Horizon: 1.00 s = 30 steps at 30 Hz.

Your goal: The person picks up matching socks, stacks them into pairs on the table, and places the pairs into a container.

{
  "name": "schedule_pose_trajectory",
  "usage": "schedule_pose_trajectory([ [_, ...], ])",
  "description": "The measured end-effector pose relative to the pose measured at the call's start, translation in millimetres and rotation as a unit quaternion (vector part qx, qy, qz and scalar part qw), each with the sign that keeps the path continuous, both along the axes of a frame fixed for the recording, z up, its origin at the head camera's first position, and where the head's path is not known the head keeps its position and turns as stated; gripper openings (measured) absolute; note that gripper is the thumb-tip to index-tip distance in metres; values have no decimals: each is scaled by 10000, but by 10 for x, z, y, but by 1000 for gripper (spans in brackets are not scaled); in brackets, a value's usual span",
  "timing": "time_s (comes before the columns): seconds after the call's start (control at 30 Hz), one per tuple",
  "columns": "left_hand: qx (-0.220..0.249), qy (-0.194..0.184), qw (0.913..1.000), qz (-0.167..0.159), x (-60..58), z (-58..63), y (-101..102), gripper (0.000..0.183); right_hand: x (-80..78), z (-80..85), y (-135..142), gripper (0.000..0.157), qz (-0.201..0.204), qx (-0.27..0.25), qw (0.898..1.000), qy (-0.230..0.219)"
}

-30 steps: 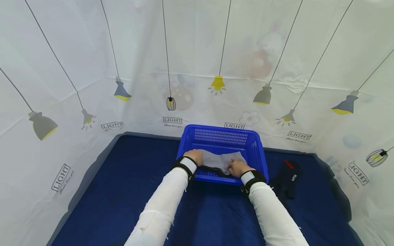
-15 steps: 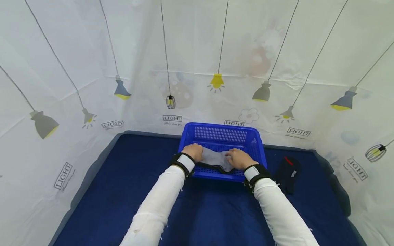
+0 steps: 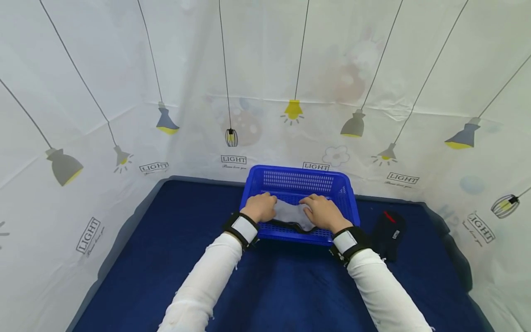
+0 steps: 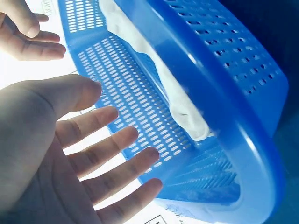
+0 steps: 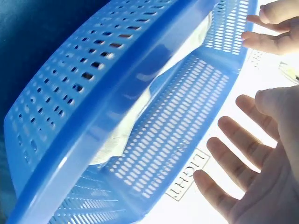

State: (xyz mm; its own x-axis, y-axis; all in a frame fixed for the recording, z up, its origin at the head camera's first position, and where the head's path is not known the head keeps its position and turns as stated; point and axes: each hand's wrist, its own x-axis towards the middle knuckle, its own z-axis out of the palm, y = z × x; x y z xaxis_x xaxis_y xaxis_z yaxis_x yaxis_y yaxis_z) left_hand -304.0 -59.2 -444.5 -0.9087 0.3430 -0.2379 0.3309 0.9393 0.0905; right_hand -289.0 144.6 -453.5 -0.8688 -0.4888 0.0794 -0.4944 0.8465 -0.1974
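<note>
A light grey cloth (image 3: 290, 214) with a dark edge lies spread in the blue plastic basket (image 3: 298, 170). Its pale edge also shows inside the basket wall in both wrist views. My left hand (image 3: 259, 207) hovers over the cloth's left end, and in the left wrist view its fingers (image 4: 105, 149) are spread apart, holding nothing. Above the right end is my right hand (image 3: 325, 212); the right wrist view shows its fingers (image 5: 233, 161) extended and apart, with nothing between them. The hands partly cover the cloth's two ends in the head view.
A black sock-like knit piece (image 3: 388, 233) with a red patch and white lettering lies right of the basket on the dark blue surface (image 3: 290, 286). Behind the basket rises a white curtain (image 3: 265, 60) printed with lamps.
Both hands have let go of the cloth and lifted with fingers opening. The right hand first smoothed over its right end. The cloth now lies a little flatter in the basket.
</note>
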Motion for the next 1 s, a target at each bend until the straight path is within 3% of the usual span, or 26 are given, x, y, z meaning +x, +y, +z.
schedule_pose_trajectory([
  [0.2, 76, 531, 9984, -170, 127, 13, -9, 38, 166, -41, -21, 23, 238, -238, 9963, 788],
  [0.37, 59, 1184, 9920, -436, 294, -2, -30, 35, 334, -111, -59, 19, 518, -403, 9888, 1341],
  [0.6, 231, 2172, 9729, -755, 542, -69, -59, 28, 514, -159, -135, 17, 677, -625, 9809, 1715],
  [1.0, 782, 3242, 9378, -961, 907, -304, -60, 24, 798, -294, -149, 14, 720, -963, 9694, 2141],
])
